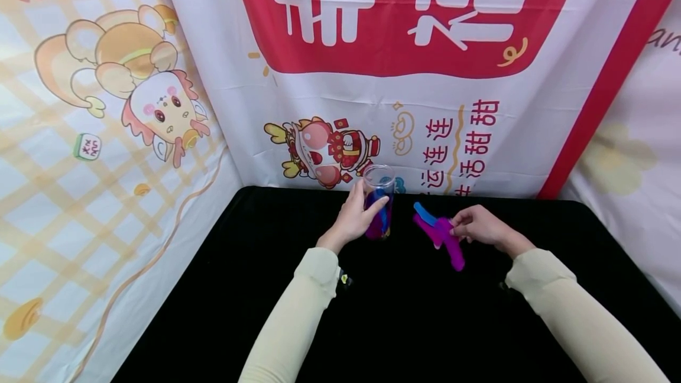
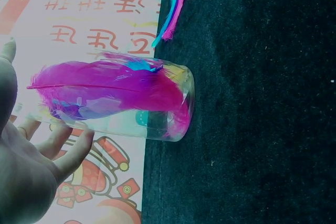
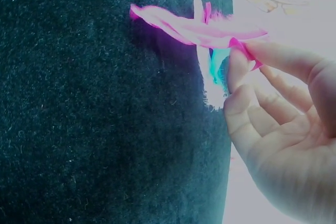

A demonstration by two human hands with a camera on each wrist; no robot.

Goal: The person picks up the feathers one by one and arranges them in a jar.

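Note:
My left hand (image 1: 352,217) grips a clear plastic cup (image 1: 379,184) at the back of the black table, thumb and fingers around its side. Inside the cup are several feathers (image 2: 110,87), mostly magenta and purple, with bits of blue and yellow. To the right, my right hand (image 1: 483,228) pinches a magenta feather (image 1: 453,250) between thumb and fingertips. It crosses over a blue feather (image 1: 424,214) and another magenta feather (image 1: 425,230). In the right wrist view the pinched feather (image 3: 181,29) lies across a pale feather (image 3: 201,59) with a fluffy white end.
The black cloth-covered table (image 1: 404,324) runs up to a printed white and red backdrop (image 1: 223,105) just behind the cup. A yellow-checked printed sheet (image 1: 106,205) borders the left side; a white sheet (image 1: 633,194) borders the right.

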